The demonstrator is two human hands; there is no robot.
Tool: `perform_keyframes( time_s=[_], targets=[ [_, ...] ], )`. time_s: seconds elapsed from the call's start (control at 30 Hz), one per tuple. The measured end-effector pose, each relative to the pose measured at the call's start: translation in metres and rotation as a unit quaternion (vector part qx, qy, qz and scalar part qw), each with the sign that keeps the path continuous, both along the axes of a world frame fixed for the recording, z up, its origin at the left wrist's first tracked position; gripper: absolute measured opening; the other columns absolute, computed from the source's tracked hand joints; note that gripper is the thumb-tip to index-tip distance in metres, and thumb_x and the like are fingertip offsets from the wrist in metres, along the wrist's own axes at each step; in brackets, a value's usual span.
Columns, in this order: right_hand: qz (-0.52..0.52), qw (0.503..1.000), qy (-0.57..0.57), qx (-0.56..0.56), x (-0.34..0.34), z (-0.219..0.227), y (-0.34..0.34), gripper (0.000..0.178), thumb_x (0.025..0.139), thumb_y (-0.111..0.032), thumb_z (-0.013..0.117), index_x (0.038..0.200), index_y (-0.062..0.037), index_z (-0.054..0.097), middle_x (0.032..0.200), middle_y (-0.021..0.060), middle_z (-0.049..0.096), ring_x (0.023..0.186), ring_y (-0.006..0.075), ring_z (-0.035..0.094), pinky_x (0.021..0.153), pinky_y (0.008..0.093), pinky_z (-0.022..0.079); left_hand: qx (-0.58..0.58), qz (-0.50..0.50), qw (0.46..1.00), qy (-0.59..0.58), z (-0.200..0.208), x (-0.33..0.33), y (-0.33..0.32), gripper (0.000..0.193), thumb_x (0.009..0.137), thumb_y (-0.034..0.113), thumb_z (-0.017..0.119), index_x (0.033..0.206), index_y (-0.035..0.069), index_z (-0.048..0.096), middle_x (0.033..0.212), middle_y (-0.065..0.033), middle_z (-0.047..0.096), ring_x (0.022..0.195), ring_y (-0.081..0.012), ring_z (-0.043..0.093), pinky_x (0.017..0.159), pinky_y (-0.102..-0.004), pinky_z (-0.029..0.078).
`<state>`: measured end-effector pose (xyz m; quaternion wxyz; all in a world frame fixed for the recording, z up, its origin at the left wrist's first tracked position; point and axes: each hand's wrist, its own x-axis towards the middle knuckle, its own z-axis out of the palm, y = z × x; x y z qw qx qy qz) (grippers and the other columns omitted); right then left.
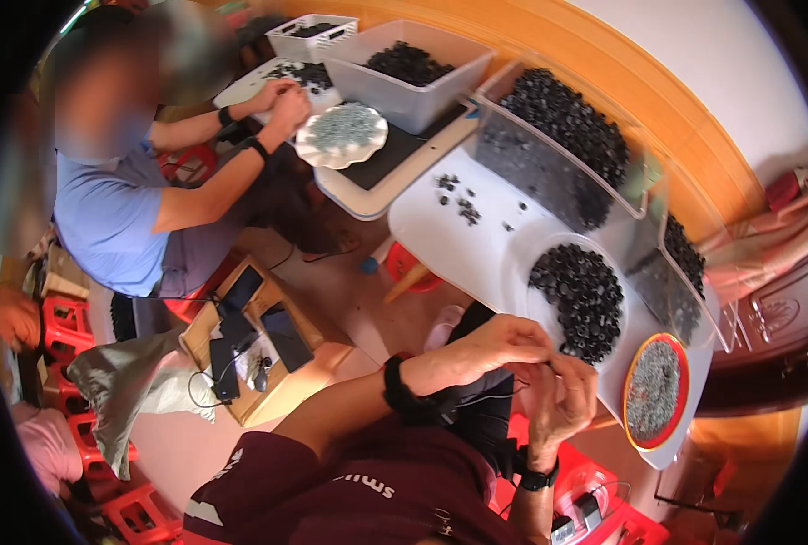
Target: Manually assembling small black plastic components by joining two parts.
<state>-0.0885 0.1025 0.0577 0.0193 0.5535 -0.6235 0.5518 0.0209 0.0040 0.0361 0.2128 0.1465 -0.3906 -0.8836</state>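
Note:
My left hand [495, 350] and my right hand [563, 400] meet fingertip to fingertip at the near edge of the white table [458, 259]. Both are closed in a pinch; whatever lies between the fingers is too small and too covered to name. Just beyond them stands a round translucent tub [520, 283] with many small black ring-like parts in it. Right of my hands is a red plate [683, 386] with a yellow rim, heaped with tiny grey metallic pieces. Several loose black parts [467, 211] lie scattered on the table, left of the tub.
Clear bins [513, 150] of black parts line the back. At the left a co-worker's hands [286, 107] work beside a scalloped white dish [309, 156] and a translucent bin [354, 77]. On the floor are a cardboard box [277, 400], a grey sack [127, 386] and red stools [66, 318].

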Motion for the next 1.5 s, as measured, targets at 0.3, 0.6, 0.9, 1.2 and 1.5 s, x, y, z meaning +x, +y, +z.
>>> perform_keyframes(
  time_s=[0.3,0.6,0.9,1.2,1.5],
  targets=[
    [-0.028,0.968,-0.244,-0.042,-0.030,-0.007,0.013,0.018,0.077,0.012,0.057,0.093,0.0034,0.058,0.083,0.0071,0.058,0.076,0.0145,0.059,0.071,0.0258,0.050,-0.597,0.409,0.622,-0.300,0.001,-0.057,-0.059,0.027,0.071,0.016,0.070,0.087,0.002,0.054,0.081,-0.0131,0.056,0.076,-0.0317,0.055,0.067,-0.0411,0.044],
    [-0.017,0.969,-0.247,0.010,-0.031,-0.009,0.021,0.016,0.073,0.014,0.062,0.084,0.0030,0.058,0.087,0.0050,0.054,0.073,0.0106,0.055,0.062,0.0218,0.047,-0.651,0.297,0.655,-0.243,-0.038,-0.063,-0.069,0.021,0.069,0.008,0.069,0.087,0.005,0.059,0.080,-0.0132,0.057,0.079,-0.0328,0.055,0.071,-0.0414,0.045],
    [-0.006,0.959,-0.283,0.028,-0.033,-0.018,0.028,0.016,0.074,0.010,0.066,0.085,0.0012,0.060,0.089,0.0054,0.056,0.074,0.0099,0.060,0.062,0.0205,0.050,-0.554,0.171,0.787,-0.209,-0.017,-0.044,-0.076,0.032,0.066,-0.004,0.069,0.097,0.001,0.062,0.091,-0.0107,0.064,0.077,-0.0192,0.063,0.069,-0.0291,0.051],
    [-0.007,0.963,-0.262,0.068,-0.025,-0.017,0.031,0.016,0.072,0.008,0.067,0.085,0.0006,0.061,0.088,0.0070,0.058,0.073,0.0119,0.062,0.062,0.0220,0.052,-0.631,0.218,0.702,-0.248,-0.024,-0.050,-0.065,0.026,0.065,-0.001,0.070,0.089,0.003,0.061,0.080,-0.0096,0.059,0.071,-0.0235,0.060,0.064,-0.0327,0.049],
    [-0.003,0.964,-0.257,0.064,-0.023,-0.021,0.032,0.017,0.072,0.009,0.067,0.086,0.0008,0.061,0.089,0.0068,0.058,0.074,0.0129,0.062,0.063,0.0225,0.053,-0.696,0.240,0.632,-0.243,-0.028,-0.052,-0.064,0.019,0.068,0.002,0.069,0.083,0.004,0.059,0.079,-0.0089,0.056,0.072,-0.0260,0.058,0.063,-0.0337,0.047]
  ],
)
